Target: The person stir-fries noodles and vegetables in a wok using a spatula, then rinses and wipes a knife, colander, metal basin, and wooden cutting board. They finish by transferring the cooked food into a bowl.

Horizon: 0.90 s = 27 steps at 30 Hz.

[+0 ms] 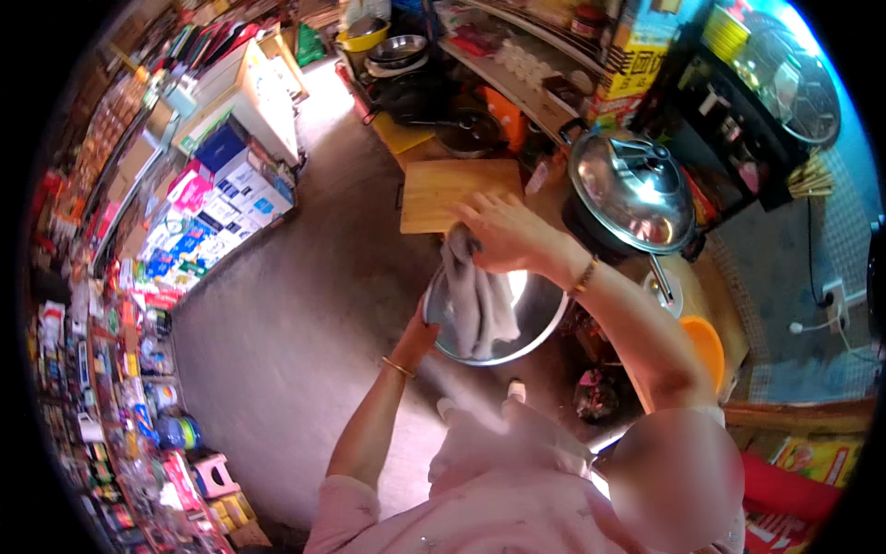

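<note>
My left hand grips the left rim of a round metal basin, held in front of my body above the floor. Over the basin, my right hand is closed on the top of a grey cloth. The cloth hangs down in folds into the basin, covering much of its inside. Just beyond my right hand lies a wooden cutting board; the fingers overlap its near edge in the picture. Part of the right hand's grip is hidden behind its back.
A large lidded pot stands on the counter at right, with an orange bowl nearer me. A frying pan sits beyond the board. Shelves packed with goods and stacked boxes line the left side.
</note>
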### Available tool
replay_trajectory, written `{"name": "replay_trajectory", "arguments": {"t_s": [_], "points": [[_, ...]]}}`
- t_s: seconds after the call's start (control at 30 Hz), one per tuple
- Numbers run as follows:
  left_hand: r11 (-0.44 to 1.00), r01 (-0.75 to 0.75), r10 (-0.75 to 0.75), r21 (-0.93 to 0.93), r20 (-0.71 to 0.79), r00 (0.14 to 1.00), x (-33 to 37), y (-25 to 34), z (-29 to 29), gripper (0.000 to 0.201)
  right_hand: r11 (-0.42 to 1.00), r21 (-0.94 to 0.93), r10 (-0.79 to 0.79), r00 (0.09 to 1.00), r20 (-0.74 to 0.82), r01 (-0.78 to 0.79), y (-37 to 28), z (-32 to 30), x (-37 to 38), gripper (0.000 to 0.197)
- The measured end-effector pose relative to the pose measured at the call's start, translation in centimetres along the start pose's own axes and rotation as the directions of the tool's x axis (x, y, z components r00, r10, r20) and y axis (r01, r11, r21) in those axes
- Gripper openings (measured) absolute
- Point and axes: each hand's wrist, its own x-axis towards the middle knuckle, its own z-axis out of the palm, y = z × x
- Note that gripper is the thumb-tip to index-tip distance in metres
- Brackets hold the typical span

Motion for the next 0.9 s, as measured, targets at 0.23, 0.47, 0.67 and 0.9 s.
{"name": "replay_trajectory", "arguments": {"t_s": [0.23, 0.47, 0.67, 0.9], "points": [[0.990, 0.139, -0.137, -0.020, 0.078, 0.987, -6.8, 5.7, -5.5, 0.064, 0.526, -0.768, -0.243, 0.930, 0.277, 0.366, -2.0, 3.8, 7.6, 0.038], [0.798, -0.224, -0.072, -0.559, -0.457, 0.887, -10.4, 2.3, -5.6, 0.032, 0.784, 0.620, 0.458, 0.665, -0.590, 0.010, 5.3, 9.5, 2.0, 0.022], [0.719, -0.251, -0.193, -0.648, -0.534, 0.823, -12.8, 4.5, 2.7, 0.036, 0.549, 0.832, 0.790, 0.371, -0.489, -0.073, 7.6, 21.2, -0.5, 0.027], [0.699, 0.051, -0.263, -0.713, -0.189, 0.946, -11.9, 3.9, -5.4, 0.034, 0.799, 0.602, 0.469, 0.628, -0.621, -0.002, 4.0, 12.0, 0.5, 0.022]]}}
